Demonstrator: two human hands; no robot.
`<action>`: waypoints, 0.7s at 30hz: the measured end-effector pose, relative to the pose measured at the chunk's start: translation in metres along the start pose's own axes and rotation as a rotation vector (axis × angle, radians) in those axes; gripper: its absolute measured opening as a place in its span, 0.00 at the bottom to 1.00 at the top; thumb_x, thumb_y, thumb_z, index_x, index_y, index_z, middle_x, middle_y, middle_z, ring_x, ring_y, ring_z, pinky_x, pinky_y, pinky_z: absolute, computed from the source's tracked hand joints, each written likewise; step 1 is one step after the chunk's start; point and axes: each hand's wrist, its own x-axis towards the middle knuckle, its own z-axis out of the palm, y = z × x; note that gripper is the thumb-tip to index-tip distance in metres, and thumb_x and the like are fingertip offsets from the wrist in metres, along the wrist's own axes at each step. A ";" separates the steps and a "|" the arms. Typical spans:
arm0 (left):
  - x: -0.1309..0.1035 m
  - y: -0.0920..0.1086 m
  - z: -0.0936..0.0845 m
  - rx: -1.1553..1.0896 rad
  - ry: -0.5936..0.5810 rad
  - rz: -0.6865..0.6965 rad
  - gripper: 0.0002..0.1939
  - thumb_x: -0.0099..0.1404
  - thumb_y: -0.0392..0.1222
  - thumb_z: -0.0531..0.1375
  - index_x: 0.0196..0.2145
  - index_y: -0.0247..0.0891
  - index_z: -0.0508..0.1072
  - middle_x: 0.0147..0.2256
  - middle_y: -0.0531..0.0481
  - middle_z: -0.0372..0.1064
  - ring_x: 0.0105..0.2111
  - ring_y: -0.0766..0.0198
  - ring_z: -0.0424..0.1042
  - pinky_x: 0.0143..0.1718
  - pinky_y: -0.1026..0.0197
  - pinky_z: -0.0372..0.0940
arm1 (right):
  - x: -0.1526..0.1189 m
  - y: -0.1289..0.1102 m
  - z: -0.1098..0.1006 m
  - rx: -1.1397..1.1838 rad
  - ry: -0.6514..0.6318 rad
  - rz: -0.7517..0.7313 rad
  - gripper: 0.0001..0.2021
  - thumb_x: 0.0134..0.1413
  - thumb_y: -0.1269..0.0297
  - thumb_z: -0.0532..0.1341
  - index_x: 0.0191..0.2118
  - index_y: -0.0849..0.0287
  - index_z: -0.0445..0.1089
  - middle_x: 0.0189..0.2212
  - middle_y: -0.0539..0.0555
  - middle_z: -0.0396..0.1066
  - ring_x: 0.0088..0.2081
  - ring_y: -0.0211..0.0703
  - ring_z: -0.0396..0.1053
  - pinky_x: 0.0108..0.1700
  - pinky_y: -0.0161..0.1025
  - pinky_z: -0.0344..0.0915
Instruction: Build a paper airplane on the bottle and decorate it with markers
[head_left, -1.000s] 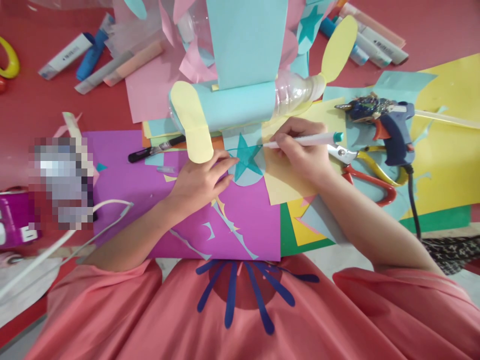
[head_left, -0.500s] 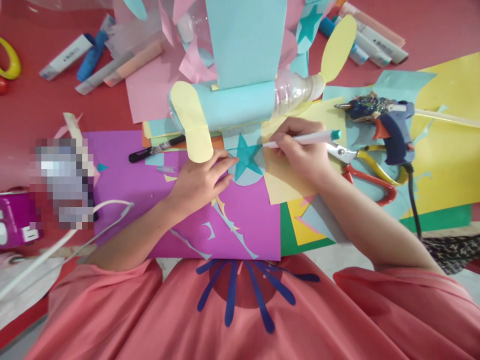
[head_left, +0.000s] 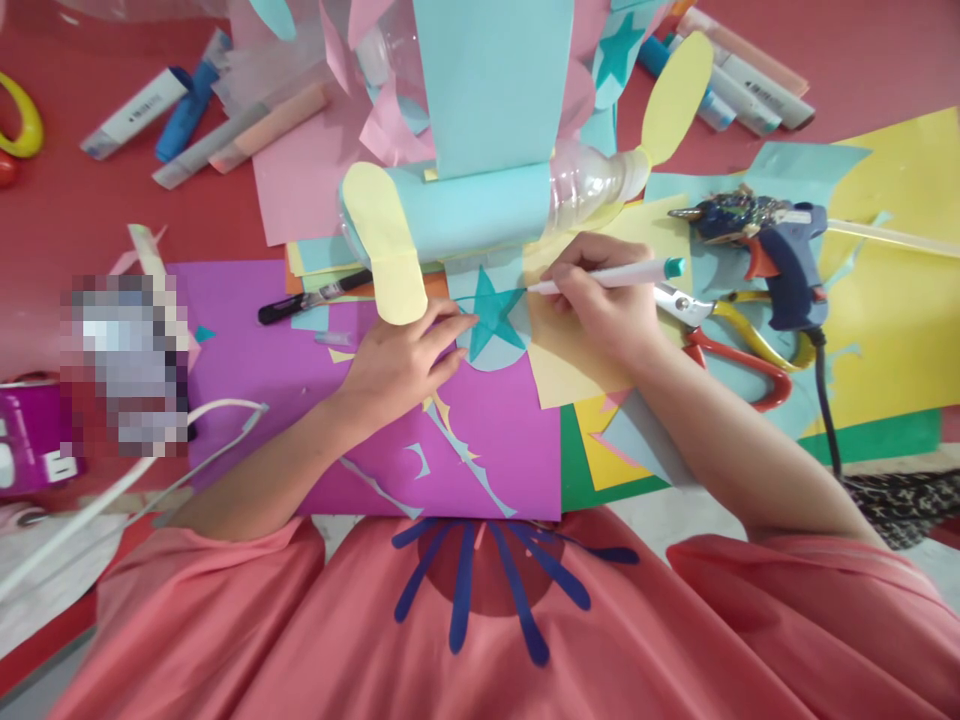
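My right hand [head_left: 604, 300] grips a white marker [head_left: 634, 274] with a green end, its tip beside a light blue paper piece [head_left: 487, 356]. A teal star [head_left: 495, 313] is coloured on that piece. My left hand [head_left: 412, 355] lies on the paper's left edge with fingers stretched out. Beneath both is a purple sheet [head_left: 517, 430]. Just behind lies a plastic bottle [head_left: 589, 185] wrapped in light blue paper, carrying a yellow paper strip [head_left: 386, 245] and a yellow petal shape [head_left: 679, 100]. A black pen [head_left: 311, 298] rests left of the star piece.
On the right lie a glue gun [head_left: 795, 260] with a cord and scissors [head_left: 739, 345] with red and yellow handles. Several markers [head_left: 135, 113] are scattered at the back left, and more markers [head_left: 750, 95] at the back right. Paper scraps [head_left: 457, 445] litter the purple sheet.
Almost nothing differs. My right hand and the marker have shifted very slightly; my left hand stays on the paper.
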 end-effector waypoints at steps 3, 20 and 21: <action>0.000 0.000 0.001 -0.005 -0.013 -0.007 0.15 0.72 0.40 0.53 0.52 0.36 0.72 0.45 0.41 0.73 0.43 0.56 0.76 0.41 0.57 0.72 | 0.001 0.000 0.000 -0.011 -0.019 -0.008 0.09 0.48 0.71 0.56 0.20 0.55 0.62 0.18 0.48 0.63 0.21 0.36 0.59 0.25 0.38 0.57; 0.000 0.003 -0.005 0.048 0.053 0.027 0.09 0.71 0.39 0.55 0.41 0.38 0.74 0.41 0.46 0.78 0.40 0.56 0.78 0.38 0.56 0.72 | 0.000 -0.001 0.001 0.131 -0.070 -0.031 0.08 0.55 0.59 0.61 0.27 0.56 0.68 0.22 0.48 0.67 0.24 0.35 0.65 0.28 0.37 0.64; 0.000 0.003 -0.006 0.062 0.057 0.040 0.09 0.71 0.39 0.54 0.41 0.38 0.75 0.40 0.46 0.78 0.40 0.56 0.79 0.37 0.56 0.72 | 0.000 -0.002 0.002 0.141 -0.104 -0.028 0.07 0.54 0.60 0.62 0.29 0.56 0.70 0.24 0.49 0.69 0.26 0.36 0.67 0.30 0.37 0.66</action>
